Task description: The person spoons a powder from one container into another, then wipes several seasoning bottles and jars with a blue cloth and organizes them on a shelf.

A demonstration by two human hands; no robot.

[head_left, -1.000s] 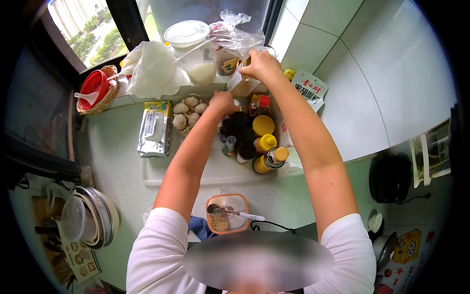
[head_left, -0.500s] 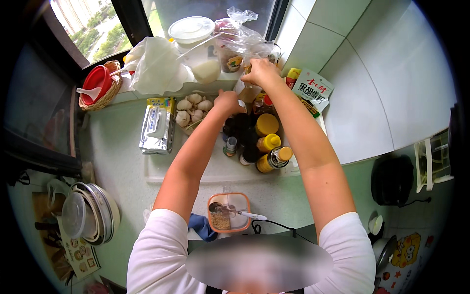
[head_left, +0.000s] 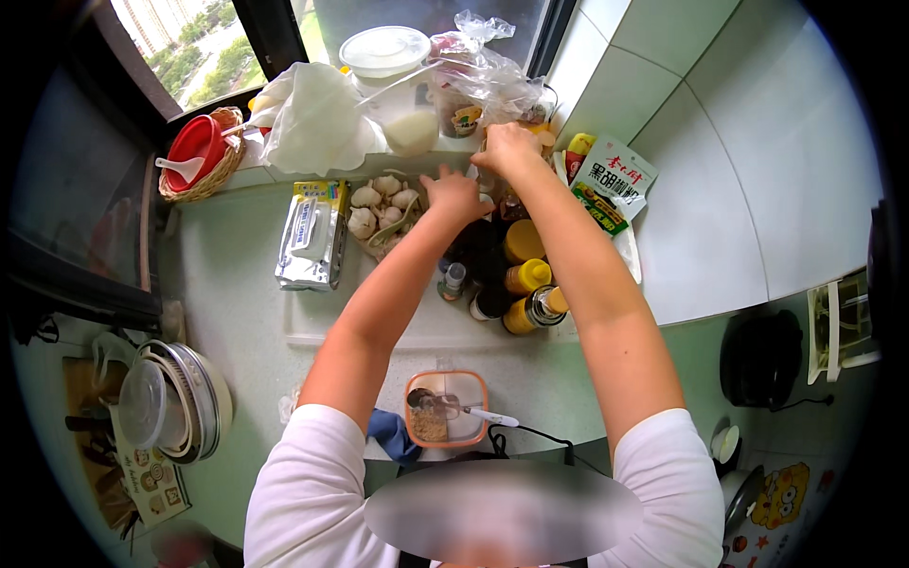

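Both my arms reach to the back of the counter, over a cluster of seasoning bottles and jars. My left hand (head_left: 456,195) has its fingers apart beside a bag of garlic bulbs (head_left: 386,196), above the dark-capped jars. Just right of it, my right hand (head_left: 512,151) curls its fingers down at the sill's edge; what they close on is hidden, with something pale showing beneath. Below my hands stand a yellow-lidded jar (head_left: 523,241), a yellow-capped bottle (head_left: 528,275), a bottle with an orange-yellow cap (head_left: 536,310) and a small clear bottle (head_left: 453,282).
On the sill are a white-lidded tub (head_left: 385,52), plastic bags (head_left: 317,121) and a basket with a red bowl (head_left: 195,150). A wipes pack (head_left: 312,237) lies left. Seasoning packets (head_left: 614,180) lean right. Nearest me is an orange-rimmed container (head_left: 485,417) with a spoon (head_left: 488,417).
My left hand has spread its fingers and shifted slightly right. My right hand has lowered a little with its fingers pointing further down. The whole view has shifted slightly.
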